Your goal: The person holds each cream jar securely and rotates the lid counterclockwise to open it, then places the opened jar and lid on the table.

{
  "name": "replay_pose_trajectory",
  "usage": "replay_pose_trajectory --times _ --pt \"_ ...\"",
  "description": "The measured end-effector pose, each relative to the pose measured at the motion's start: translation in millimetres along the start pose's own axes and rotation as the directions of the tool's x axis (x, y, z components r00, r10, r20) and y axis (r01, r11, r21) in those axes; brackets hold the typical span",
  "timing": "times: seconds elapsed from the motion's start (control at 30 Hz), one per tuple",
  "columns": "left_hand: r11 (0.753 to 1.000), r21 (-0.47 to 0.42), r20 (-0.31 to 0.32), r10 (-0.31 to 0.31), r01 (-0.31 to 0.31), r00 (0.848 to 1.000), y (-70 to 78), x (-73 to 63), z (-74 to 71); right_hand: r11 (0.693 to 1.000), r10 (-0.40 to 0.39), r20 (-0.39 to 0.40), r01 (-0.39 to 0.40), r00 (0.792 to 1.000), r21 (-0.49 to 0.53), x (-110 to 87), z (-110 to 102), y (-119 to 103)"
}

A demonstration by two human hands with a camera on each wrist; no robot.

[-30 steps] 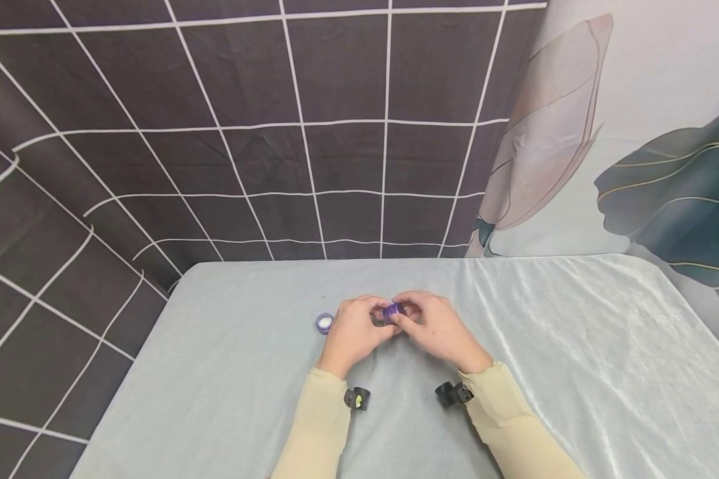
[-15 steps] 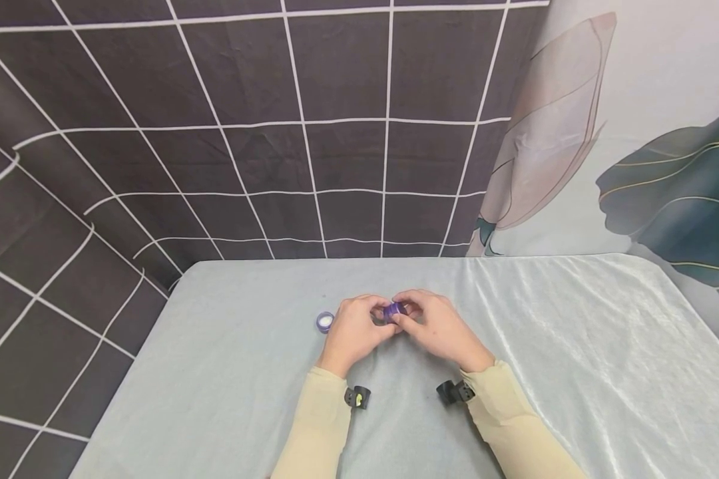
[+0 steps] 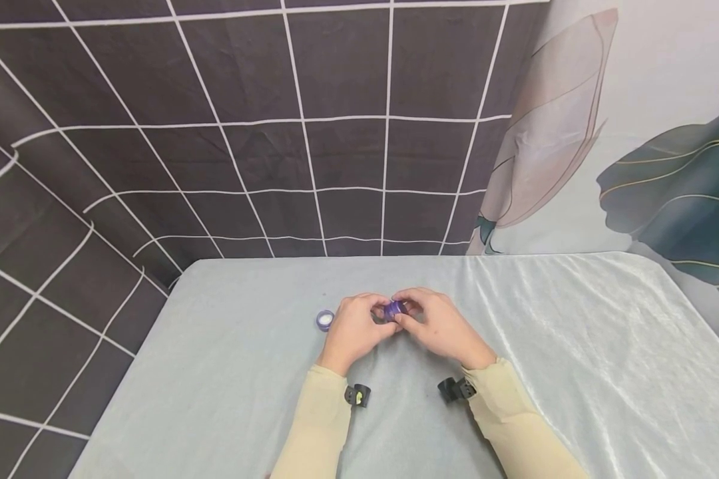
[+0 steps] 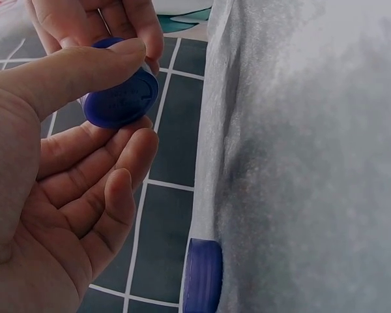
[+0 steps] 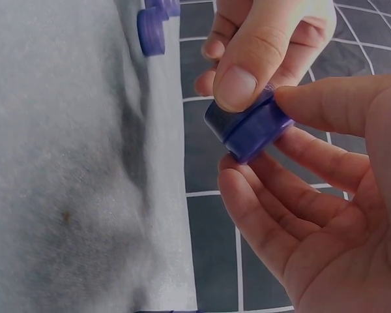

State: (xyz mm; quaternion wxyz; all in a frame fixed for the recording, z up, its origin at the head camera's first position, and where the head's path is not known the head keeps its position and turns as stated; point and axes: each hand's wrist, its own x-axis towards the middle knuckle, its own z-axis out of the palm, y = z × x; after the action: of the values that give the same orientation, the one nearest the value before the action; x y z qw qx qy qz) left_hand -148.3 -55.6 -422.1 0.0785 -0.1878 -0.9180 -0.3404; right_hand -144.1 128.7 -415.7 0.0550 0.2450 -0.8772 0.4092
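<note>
Item 1: pot [image 3: 395, 310], purple, short, round. Loc.: btwn your two hands, held up off the cloth [image 3: 216, 372]. Two parts, darker & brighter, groove btwn, joined; faint marks on flat end (L wrist view). Contents: hidden, can't tell.

Item 2: cup [image 3: 325, 320], purple rim, white inside; fill or lining, can't tell. Loc.: on cloth, just L of your L hand [image 3: 353, 332], near pot. R wrist view has purple pcs [image 5: 151, 32] at top, cut by frame; whether same as cup, can't tell.

Item 3: your L hand. Pinching pot: thumb across flat end, fingertips beneath.

Item 4: your R hand [image 3: 441, 327]. Gripping pot's brighter part: thumb on its edge, fingers bent under.

Item 5: wrist cams, blk, 1 per arm: L cam [image 3: 357, 396], R cam [image 3: 455, 390], next to beige sleeves [image 3: 317, 422].

Item 6: backdrop [image 3: 245, 80], dk w/ white grid; leaf-print drape [image 3: 665, 86] to R.
</note>
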Motion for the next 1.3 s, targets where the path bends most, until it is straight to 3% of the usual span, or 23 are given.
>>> replay_pose_trajectory --times 0.83,1.3 --pt "1.000 -0.014 0.024 -0.004 0.004 1.000 -2.5 -0.4 0.9 1.000 0.014 0.028 -0.014 1.000 0.004 -1.4 -3.5 -5.4" --pt "1.000 0.003 0.003 0.019 -0.019 1.000 -1.7 0.3 0.7 1.000 0.029 -0.012 -0.029 1.000 0.010 -1.5 -1.8 -4.6"
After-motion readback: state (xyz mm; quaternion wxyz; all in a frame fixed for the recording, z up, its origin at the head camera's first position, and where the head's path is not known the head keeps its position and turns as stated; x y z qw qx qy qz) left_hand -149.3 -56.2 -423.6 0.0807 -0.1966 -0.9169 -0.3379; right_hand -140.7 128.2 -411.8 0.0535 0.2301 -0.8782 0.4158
